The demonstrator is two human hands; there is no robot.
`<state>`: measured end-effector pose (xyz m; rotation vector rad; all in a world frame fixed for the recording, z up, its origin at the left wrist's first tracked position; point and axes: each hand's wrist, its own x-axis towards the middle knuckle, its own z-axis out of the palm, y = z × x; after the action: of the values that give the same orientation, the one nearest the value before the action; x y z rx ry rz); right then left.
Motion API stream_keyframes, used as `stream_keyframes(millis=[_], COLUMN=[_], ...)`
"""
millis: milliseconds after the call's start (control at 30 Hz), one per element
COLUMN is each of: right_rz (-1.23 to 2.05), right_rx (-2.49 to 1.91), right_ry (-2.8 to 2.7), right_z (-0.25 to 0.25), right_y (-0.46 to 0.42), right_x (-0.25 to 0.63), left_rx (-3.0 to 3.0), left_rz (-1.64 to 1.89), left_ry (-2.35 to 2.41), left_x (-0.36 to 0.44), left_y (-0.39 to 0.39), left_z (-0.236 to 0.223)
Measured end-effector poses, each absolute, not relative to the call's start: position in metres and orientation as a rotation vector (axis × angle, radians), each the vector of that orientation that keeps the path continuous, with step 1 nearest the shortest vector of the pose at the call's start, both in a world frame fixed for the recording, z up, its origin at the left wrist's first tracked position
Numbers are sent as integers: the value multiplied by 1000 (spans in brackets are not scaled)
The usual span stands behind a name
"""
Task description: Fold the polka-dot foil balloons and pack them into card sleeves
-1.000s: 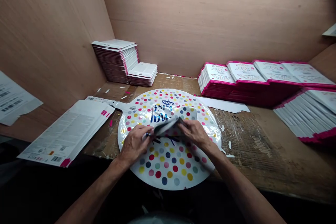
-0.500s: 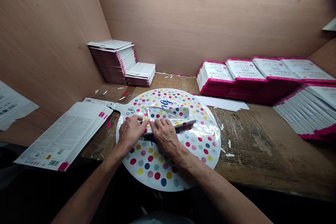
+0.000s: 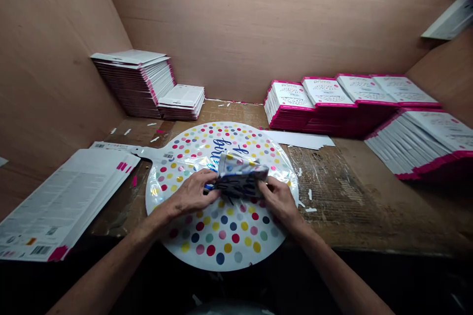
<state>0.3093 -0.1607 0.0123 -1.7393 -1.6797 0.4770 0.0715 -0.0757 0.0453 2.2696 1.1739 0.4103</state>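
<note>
A round white foil balloon (image 3: 229,251) with coloured dots and blue lettering lies flat, its tail pointing left. Above its middle, a folded foil balloon (image 3: 242,177) with similar dots and dark lettering is held between my two hands. My left hand (image 3: 195,189) pinches its left end between thumb and fingers. At the right end, my right hand (image 3: 279,199) grips it with the fingers curled. The folded balloon is tilted up, partly shaded, and hides some of the lettering below.
Printed card sleeves (image 3: 74,197) fan out at the left, overhanging the table edge. White packets (image 3: 129,78) stand stacked at the back left. Pink-edged packets (image 3: 328,93) line the back right, with more packets (image 3: 432,142) leaning nearer. A white strip (image 3: 299,139) and paper scraps lie on the cardboard-covered table (image 3: 343,206).
The folded balloon was pressed down on the flat one half a second ago; now it is smaller and raised. My right hand has moved from its left part to its right end.
</note>
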Motion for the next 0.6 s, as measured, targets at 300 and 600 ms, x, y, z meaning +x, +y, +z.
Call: stream_keyframes(millis=[300, 600], right_rz=[10, 299], right_rx=[-2463, -2058], right_ry=[-1931, -2405], right_z=[48, 70], right_y=[-95, -58], right_x=[283, 271], left_rx=[2139, 2179], left_rz=[157, 410], left_ry=[1872, 1885], left_x=[127, 114], left_y=[-82, -81], left_z=[39, 44])
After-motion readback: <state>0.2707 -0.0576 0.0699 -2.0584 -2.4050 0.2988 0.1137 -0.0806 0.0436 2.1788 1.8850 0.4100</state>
